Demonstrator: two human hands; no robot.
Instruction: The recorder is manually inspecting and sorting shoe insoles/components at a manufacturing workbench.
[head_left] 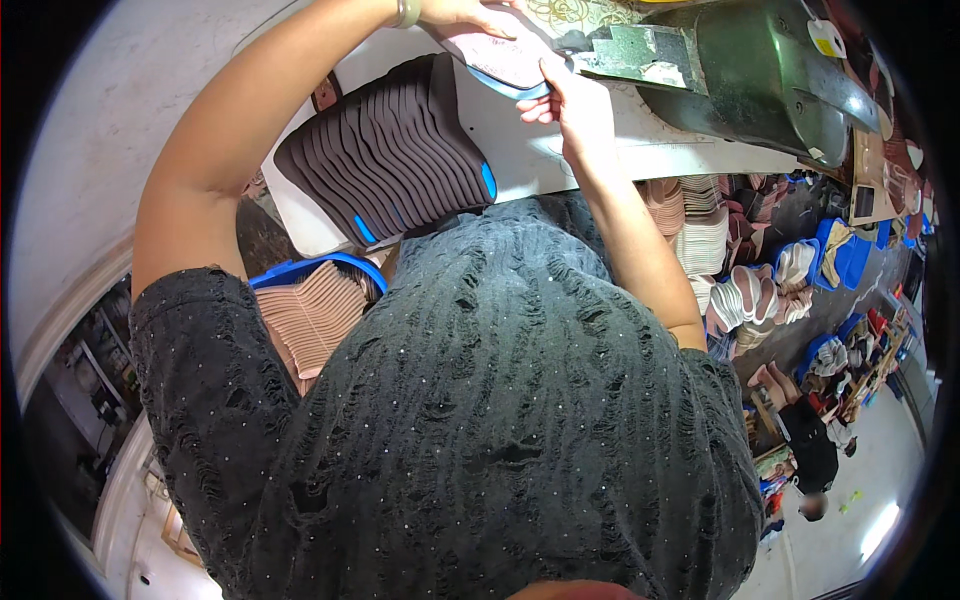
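My two hands hold a flat shoe insole (pixel 500 58), pale pink with a blue edge, at the top of the view. My left hand (pixel 465 14) grips its far end, a bracelet on that wrist. My right hand (pixel 565 100) pinches its near edge. The insole's tip lies against a metal plate (pixel 640 52) on a dark green machine (pixel 770 80). Just below the insole, a fanned stack of dark brown insoles with blue edges (pixel 385 150) rests on the white worktable (pixel 640 140).
A blue bin of pink insoles (pixel 310 315) stands at my left below the table. Stacks of pale insoles (pixel 700 230) and blue trays (pixel 850 255) cover the floor at right. A person in black (pixel 810 455) is farther off at lower right.
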